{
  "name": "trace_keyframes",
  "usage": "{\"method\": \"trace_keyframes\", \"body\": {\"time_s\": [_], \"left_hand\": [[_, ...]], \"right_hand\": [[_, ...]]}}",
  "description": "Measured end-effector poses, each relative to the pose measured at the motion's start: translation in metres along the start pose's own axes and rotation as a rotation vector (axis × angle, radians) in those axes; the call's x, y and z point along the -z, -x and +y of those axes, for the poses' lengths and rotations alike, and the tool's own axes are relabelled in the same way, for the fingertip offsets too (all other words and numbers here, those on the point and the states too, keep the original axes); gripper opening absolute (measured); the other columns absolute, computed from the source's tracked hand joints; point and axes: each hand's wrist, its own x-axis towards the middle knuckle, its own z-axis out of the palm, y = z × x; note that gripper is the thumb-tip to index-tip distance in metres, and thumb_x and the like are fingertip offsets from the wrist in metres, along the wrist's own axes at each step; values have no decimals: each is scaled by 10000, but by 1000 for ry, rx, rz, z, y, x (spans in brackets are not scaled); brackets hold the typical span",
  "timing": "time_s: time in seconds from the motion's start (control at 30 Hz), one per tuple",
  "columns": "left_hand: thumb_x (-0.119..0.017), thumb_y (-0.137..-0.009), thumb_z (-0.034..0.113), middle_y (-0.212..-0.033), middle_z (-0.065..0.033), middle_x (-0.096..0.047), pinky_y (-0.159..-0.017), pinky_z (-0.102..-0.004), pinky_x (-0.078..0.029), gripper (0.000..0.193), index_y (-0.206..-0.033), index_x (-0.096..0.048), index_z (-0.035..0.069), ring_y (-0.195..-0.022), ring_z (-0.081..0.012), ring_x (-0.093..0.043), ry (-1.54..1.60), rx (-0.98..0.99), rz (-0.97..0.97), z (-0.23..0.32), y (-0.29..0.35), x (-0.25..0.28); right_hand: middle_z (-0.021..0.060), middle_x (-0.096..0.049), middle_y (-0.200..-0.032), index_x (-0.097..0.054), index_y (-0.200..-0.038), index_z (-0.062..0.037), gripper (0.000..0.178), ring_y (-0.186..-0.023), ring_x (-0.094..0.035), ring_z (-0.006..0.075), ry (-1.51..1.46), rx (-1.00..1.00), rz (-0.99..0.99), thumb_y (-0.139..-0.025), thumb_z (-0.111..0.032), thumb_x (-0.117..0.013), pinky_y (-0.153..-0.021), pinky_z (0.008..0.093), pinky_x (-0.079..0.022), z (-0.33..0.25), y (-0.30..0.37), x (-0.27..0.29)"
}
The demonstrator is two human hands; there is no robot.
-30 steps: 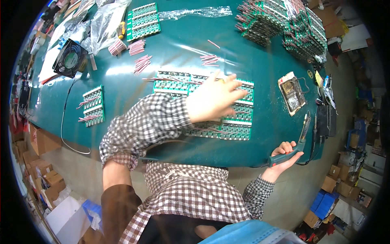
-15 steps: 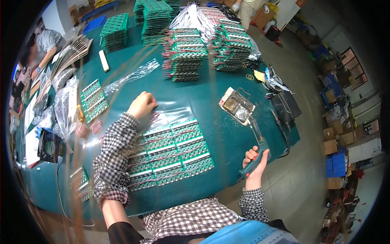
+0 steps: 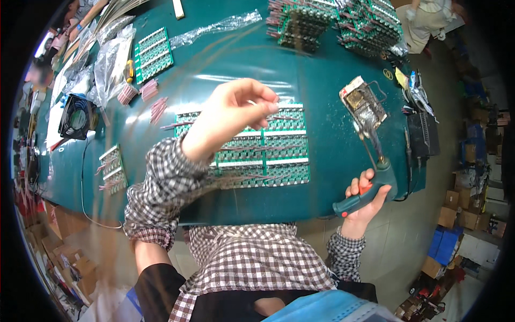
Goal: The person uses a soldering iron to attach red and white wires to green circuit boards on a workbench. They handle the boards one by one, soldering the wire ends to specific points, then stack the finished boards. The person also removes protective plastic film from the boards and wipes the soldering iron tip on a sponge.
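Note:
My left hand [image 3: 230, 110] is over the far part of a green circuit board panel [image 3: 287, 139], thumb and fingertips pinched together. Whatever sits between those fingertips is too small to make out. Rows of components and red and black wires run across the panel. My right hand [image 3: 366, 206] grips a dark green soldering gun [image 3: 383, 180] with a red trigger. The gun's tip reaches the near end of a small, dirty solder tray [image 3: 355, 101]. Beyond the panel's left corner lies a bundle of short reddish wires [image 3: 158, 110].
Tall stacks of wired boards [image 3: 303, 27] stand at the back. Single boards [image 3: 154, 53] and a black fan [image 3: 76, 117] lie to the left, near plastic bags [image 3: 112, 61]. A black box [image 3: 422, 134] is at the right edge. Other people are at the far left and far right.
My left hand has moved from beside the wire bundle to above the panel, its fingers now pinched. The soldering gun stays in my right hand by the tray. The whole view has shifted.

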Motion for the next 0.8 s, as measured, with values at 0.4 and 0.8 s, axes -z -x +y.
{"method": "trace_keyframes", "body": {"time_s": [0.4, 0.8], "left_hand": [[-706, -802, -4, -845, -70, -654, -652, -198, -511, 290, -940, -458, 54, -782, -106, -654, 382, 61, -28, -43, 46, -84], [-662, -863, 45, -871, -15, -633, -718, -200, -481, 103, -936, -615, -13, -790, -62, -592, 270, -14, -1, -66, 62, -116]], "right_hand": [[130, -622, -1008, -529, -1187, 50, 443, -853, -663, 226, 472, 27, -4, -766, 107, -656, -786, 338, -551, 12, -6, -89], [87, -610, -999, -565, -1138, 13, 419, -824, -614, 140, 713, 112, 65, -751, 47, -723, -735, 271, -511, 25, -4, -78]]}}
